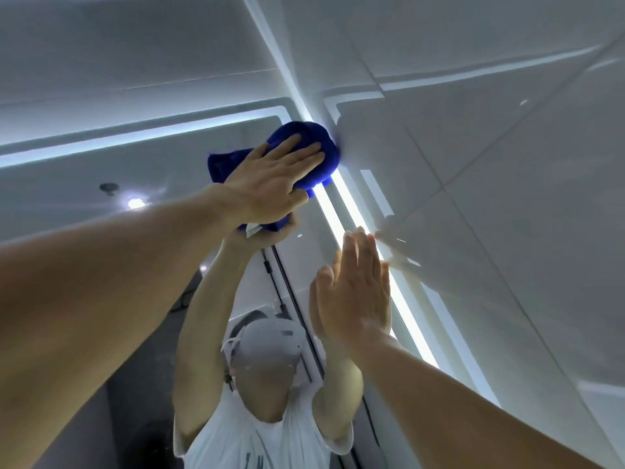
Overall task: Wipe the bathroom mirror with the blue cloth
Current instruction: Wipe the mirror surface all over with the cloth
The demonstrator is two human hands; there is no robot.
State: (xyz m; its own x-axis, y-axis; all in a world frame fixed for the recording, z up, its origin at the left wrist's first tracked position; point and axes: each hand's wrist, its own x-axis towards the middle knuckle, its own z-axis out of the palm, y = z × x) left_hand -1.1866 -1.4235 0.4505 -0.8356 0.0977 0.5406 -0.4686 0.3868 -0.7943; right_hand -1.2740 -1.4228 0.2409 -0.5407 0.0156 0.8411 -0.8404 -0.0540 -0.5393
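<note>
Glossy grey wall tiles [507,198] meet the mirror [152,204] along a lit strip [338,218] that borders the glass. The cloth [318,137] is bunched at the mirror's upper right corner, where the top and side strips join. My left hand [270,181] lies flat on the cloth, fingers [301,157] straight and slightly spread, pressing it against the glass rather than gripping it. The palm covers the middle of the cloth; only its top, left end and lower edge show. My right hand [355,289] is raised lower down beside the side strip, fingers straight and held together, holding nothing. I cannot tell whether it touches the glass or stands just off it. The mirror reflects both raised arms and my torso; the reflected cloth is mostly hidden behind my left wrist. Both forearms are cut off by the frame edges.
</note>
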